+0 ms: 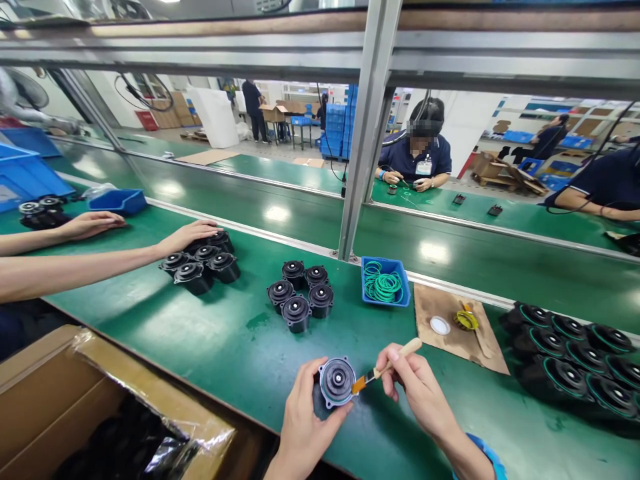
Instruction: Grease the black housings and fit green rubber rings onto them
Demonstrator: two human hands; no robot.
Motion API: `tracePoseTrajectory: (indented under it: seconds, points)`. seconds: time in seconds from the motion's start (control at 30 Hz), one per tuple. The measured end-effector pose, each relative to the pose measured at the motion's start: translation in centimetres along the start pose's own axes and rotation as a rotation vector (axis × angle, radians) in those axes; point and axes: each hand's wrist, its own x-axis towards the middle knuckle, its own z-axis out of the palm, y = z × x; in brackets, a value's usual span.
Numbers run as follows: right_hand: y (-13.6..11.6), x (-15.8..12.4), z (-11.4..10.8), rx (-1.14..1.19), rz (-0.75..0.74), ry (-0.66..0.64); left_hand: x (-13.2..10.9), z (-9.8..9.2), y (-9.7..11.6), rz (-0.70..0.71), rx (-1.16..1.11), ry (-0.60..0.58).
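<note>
My left hand (306, 415) grips a round black motor housing (339, 380) by its sides, top face up, near the front edge of the bench. A thin ring lies around the housing's rim. Between the thumb and fingers of my right hand (407, 380) is a small brush (397, 358) with a wooden handle. Its orange bristles touch the right side of the housing's rim. Beyond my hands stand several similar black housings (296, 308) in a cluster. A blue tray (406, 283) of green rubber rings (384, 285) sits behind my right hand.
Several housings with green rings (565, 377) stand at right. Cardboard (425, 333) carries a white lid (440, 325) and yellow pot (466, 320). A co-worker's hand (193, 233) rests on more housings (193, 273) at left. An open carton (45, 407) stands below; a metal post (357, 173) rises behind.
</note>
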Motion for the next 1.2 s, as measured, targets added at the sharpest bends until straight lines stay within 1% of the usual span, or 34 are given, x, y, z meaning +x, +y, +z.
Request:
tracePoseTrajectory:
  seconds: [0.2, 0.43, 0.57, 0.67, 0.77, 0.93, 1.2]
  points:
    - [-0.4, 0.6, 0.0, -0.082, -0.086, 0.016, 0.2, -0.2, 0.3, 0.024, -0.013, -0.005]
    - [-0.9, 1.0, 0.4, -0.098, -0.158, 0.049, 0.2, -0.3, 0.4, 0.080, -0.020, 0.049]
    - [-1.5, 0.2, 0.4, -0.094, -0.186, 0.134, -0.2, -0.2, 0.3, 0.159, -0.019, 0.099]
    - [-1.8, -0.7, 0.5, -0.209, -0.278, 0.234, -0.4, -0.1, 0.2, 0.215, 0.000, 0.137]
    - [-1.9, -1.3, 0.7, -0.316, -0.373, 0.287, -0.4, -0.1, 0.2, 0.258, 0.018, 0.165]
    - [-1.8, -1.4, 1.3, -0.407, -0.466, 0.283, -0.3, -0.2, 0.3, 0.277, 0.012, 0.167]
    - [-2.1, -1.3, 1.7, -0.451, -0.539, 0.226, -0.5, 0.0, 0.1, 0.327, 0.017, 0.170]
